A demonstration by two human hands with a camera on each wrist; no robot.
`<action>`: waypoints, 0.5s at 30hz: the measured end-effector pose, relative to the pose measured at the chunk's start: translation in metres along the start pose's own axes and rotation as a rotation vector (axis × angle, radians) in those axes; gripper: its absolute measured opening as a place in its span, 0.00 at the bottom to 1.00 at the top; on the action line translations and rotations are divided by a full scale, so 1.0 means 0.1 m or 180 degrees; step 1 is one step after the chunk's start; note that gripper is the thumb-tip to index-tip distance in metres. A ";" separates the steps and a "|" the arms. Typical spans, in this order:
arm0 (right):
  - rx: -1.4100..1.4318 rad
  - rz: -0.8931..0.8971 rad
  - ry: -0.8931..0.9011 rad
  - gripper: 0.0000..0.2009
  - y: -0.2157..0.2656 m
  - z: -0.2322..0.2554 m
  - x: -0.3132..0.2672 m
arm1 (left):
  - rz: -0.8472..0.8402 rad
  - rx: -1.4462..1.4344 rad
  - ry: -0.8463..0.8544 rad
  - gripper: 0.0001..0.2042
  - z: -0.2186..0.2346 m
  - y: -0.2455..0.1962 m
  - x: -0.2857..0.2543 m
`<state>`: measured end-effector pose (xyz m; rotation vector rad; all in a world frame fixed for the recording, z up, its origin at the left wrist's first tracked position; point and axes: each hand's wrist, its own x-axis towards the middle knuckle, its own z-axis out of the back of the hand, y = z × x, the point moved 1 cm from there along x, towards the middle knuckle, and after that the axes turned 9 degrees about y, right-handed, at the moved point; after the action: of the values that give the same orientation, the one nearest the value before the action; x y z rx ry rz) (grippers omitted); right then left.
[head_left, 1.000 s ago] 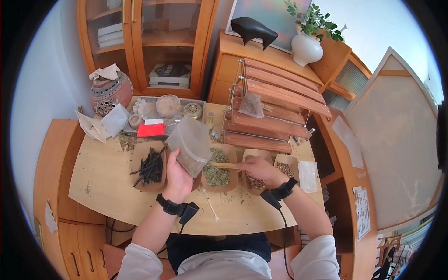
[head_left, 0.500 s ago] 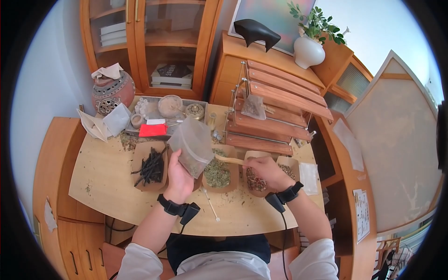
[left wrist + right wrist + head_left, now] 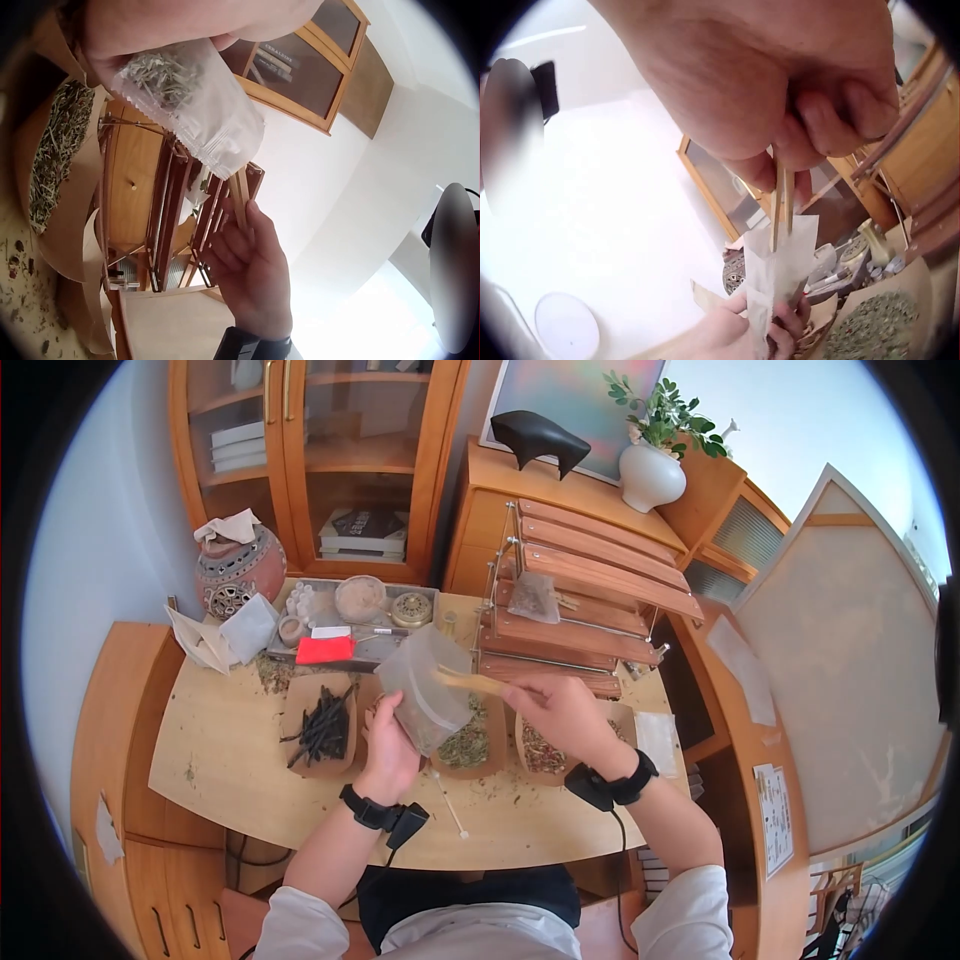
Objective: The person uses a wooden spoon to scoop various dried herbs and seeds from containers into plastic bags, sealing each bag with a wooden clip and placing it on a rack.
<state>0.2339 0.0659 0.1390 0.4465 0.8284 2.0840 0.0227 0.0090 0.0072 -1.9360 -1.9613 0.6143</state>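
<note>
My left hand [image 3: 388,748] holds a translucent pouch [image 3: 422,695] by its lower part, tilted over the table. Dried green herb [image 3: 161,79] shows through the pouch's bottom in the left wrist view. With thumb and fingers, my right hand [image 3: 570,718] pinches wooden tongs [image 3: 475,681]. In the right wrist view, the two prongs [image 3: 781,202] reach down into the pouch's open mouth; their tips are hidden by its wall. Below the pouch, a brown paper tray [image 3: 492,768] of chopped green herb [image 3: 465,745] is partly covered by it.
Black dried strips [image 3: 322,725] fill a paper tray on the left. Reddish dried bits [image 3: 542,753] lie in one on the right. Behind stand a grey tray [image 3: 372,650] of small items and a slatted wooden rack [image 3: 590,600]. A thin white stick [image 3: 450,807] lies in front.
My right hand has lifted the tongs from over the green herb tray up and left to the pouch's mouth. The pouch has shifted slightly right, covering more of that tray.
</note>
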 end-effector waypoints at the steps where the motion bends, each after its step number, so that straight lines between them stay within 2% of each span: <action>1: -0.0194 0.0000 -0.0033 0.14 0.08 0.01 -0.04 | 0.0000 0.0010 -0.0004 0.26 -0.01 -0.01 -0.01; 4: -0.0235 0.0018 -0.0300 0.14 0.04 0.04 -0.13 | -0.0206 0.0053 0.0007 0.26 0.07 0.00 0.02; 8: -0.0209 -0.0009 -0.0515 0.13 -0.17 0.01 -0.26 | -0.0390 -0.0243 -0.0268 0.26 0.02 -0.07 0.00; 9: -0.0532 -0.0216 -0.0220 0.12 -0.17 -0.02 -0.30 | -0.0469 -0.0249 -0.0317 0.26 0.00 -0.09 0.00; 12: -0.1033 0.0309 0.0016 0.10 -0.24 -0.28 -0.35 | -0.0596 -0.0274 -0.0352 0.25 0.05 -0.10 0.02; 15: -0.1391 0.0848 -0.0112 0.07 -0.23 -0.58 -0.36 | -0.0586 -0.0282 -0.0356 0.25 0.05 -0.09 0.02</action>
<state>0.2352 0.0240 0.0808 0.3657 0.2844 2.4123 0.0128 0.0107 0.0072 -1.7778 -2.2401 0.6066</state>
